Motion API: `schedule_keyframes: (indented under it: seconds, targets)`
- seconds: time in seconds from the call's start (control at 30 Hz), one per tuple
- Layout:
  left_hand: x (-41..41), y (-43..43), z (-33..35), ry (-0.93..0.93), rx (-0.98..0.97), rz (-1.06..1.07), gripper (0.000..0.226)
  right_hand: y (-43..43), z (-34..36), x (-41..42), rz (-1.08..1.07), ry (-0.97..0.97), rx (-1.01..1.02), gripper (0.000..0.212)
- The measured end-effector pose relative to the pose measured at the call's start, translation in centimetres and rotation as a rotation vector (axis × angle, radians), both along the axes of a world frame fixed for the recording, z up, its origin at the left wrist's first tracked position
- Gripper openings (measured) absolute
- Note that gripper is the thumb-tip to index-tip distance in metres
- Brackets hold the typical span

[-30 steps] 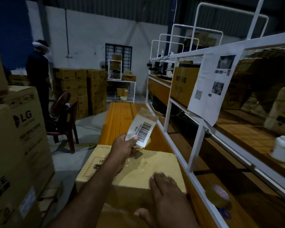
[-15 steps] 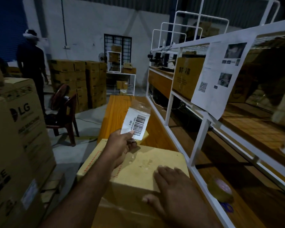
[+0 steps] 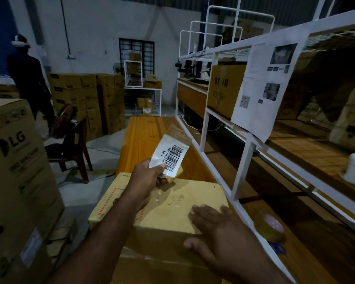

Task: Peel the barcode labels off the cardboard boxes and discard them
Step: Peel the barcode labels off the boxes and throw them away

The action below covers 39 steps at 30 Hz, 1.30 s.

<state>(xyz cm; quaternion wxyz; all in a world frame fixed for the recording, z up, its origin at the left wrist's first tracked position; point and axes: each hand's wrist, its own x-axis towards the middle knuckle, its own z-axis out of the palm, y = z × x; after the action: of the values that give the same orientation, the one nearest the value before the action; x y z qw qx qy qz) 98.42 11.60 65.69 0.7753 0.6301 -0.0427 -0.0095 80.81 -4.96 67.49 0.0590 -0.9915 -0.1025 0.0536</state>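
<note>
Over the last second the barcode label has stayed clear of the cardboard box. It has only rocked in the grip: first leaning right, then nearly upright, and now leaning right again. The left hand has barely moved from its spot above the far edge of the box. The right hand has slid a little but still lies on the near right part of the lid.

For the task, this suggests the peel on this box is finished. A scuffed, flecked patch on the lid marks where the label sat, and what is left to do is to discard it. No bin shows in this view.

The left hand pinches the label by its lower end between thumb and curled fingers. The right hand is flat, fingers straight and spread, pressing the box down and holding nothing.

The label is in the air above the orange wooden tabletop, just beyond the box, with its printed face toward the camera. Its long axis runs from the hand at lower left up to the upper right, toward the white shelf frame, and the printed code runs along that length. A strip of clear tape forms the free upper end. A brownish flap hangs below the thumb, and in this dim light it is hard to tell whether that flap still touches the lid.

A roll of tape lies on the tabletop to the right of the box.
</note>
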Motion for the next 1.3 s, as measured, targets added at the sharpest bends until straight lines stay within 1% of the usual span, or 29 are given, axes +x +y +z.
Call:
schedule_keyframes:
  seconds: [0.07,0.13,0.2,0.27,0.33,0.4,0.47,0.5,0.57,0.63,0.7,0.83,0.93,1.0,1.07,1.17,1.23,1.3]
  targets:
    - [-0.2,0.0,0.0,-0.009,0.019,0.001,0.015,-0.7,-0.2,1.3,-0.108,-0.046,-0.052,0.096]
    - [-0.4,-0.2,0.0,-0.014,0.055,0.003,0.015,0.4,-0.3,2.6,-0.159,-0.075,-0.087,0.105]
    - [-0.6,-0.2,0.1,-0.018,0.069,-0.003,0.014,2.6,-0.2,3.1,-0.100,-0.059,-0.066,0.108]
    - [-0.5,-0.2,0.1,-0.016,0.074,0.004,0.016,4.2,-0.1,2.3,-0.003,-0.029,-0.029,0.105]
    - [-0.5,0.0,-0.1,-0.022,0.072,0.011,0.014,4.1,-0.3,1.2,0.049,-0.012,0.020,0.101]
    - [-0.6,0.1,-0.1,-0.038,0.080,0.008,0.010,2.5,-0.3,1.0,0.037,-0.005,0.052,0.096]
    - [-0.8,0.0,0.1,-0.057,0.094,0.003,0.011,0.7,-0.4,1.8,-0.050,-0.029,0.022,0.091]
    - [-0.8,-0.1,0.1,-0.062,0.106,0.004,0.011,0.3,-0.4,2.6,-0.103,-0.058,-0.001,0.092]
    - [-0.9,-0.1,0.0,-0.065,0.131,0.003,0.010,0.9,-0.3,3.8,-0.146,-0.111,-0.028,0.102]
    - [-0.9,-0.2,0.1,-0.067,0.149,-0.010,0.016,2.8,-0.4,4.4,-0.091,-0.125,-0.031,0.111]
    - [-1.0,-0.3,0.0,-0.067,0.173,-0.011,0.017,4.1,-0.5,4.4,-0.018,-0.156,-0.020,0.111]
    - [-0.9,-0.2,-0.2,-0.077,0.186,0.000,0.017,3.4,-0.7,3.2,0.064,-0.254,-0.020,0.095]
    - [-1.1,-0.3,-0.1,-0.081,0.206,0.000,0.017,3.6,-0.9,3.7,0.038,-0.313,0.006,0.085]
    - [-1.2,-0.3,0.1,-0.082,0.199,-0.005,0.017,4.3,-0.9,4.6,0.026,-0.376,0.043,0.072]
    - [-1.1,-0.3,0.1,-0.075,0.200,-0.003,0.018,4.8,-1.0,5.2,0.082,-0.426,0.099,0.053]
    - [-1.0,-0.2,0.1,-0.076,0.213,-0.008,0.019,4.7,-1.0,5.9,0.093,-0.425,0.215,0.031]
    - [-0.9,-0.2,0.2,-0.080,0.215,-0.012,0.018,4.6,-1.0,6.3,0.042,-0.413,0.252,0.025]
    - [-0.9,-0.3,0.2,-0.076,0.212,-0.011,0.017,4.7,-1.0,6.4,0.030,-0.397,0.246,0.021]
